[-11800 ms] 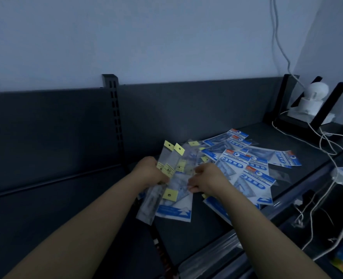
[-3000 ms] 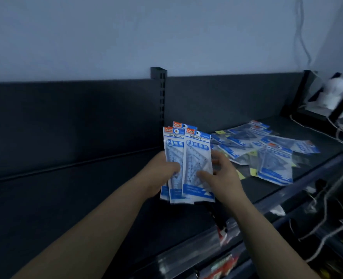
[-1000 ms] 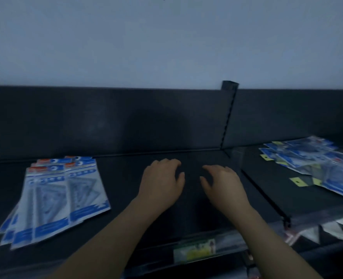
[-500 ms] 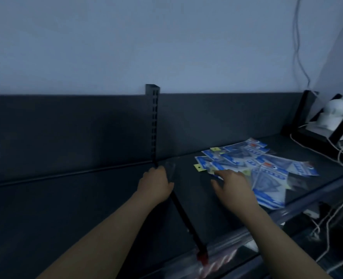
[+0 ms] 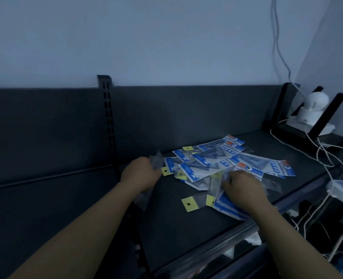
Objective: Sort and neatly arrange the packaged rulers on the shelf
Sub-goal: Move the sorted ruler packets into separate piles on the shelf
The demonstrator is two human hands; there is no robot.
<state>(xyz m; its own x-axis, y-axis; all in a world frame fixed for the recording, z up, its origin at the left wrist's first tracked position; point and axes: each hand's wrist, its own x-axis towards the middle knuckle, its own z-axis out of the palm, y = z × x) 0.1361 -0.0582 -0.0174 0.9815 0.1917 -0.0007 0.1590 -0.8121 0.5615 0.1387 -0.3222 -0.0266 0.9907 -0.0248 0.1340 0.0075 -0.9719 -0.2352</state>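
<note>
Presently two grips, each holding packets.

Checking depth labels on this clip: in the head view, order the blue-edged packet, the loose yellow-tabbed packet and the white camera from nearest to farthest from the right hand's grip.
1. Blue-edged packet: in the grip of the right hand, at the shelf front.
2. Yellow-tabbed packet: lying loose, just to the left.
3. White camera: back right corner, well beyond the pile.
</note>
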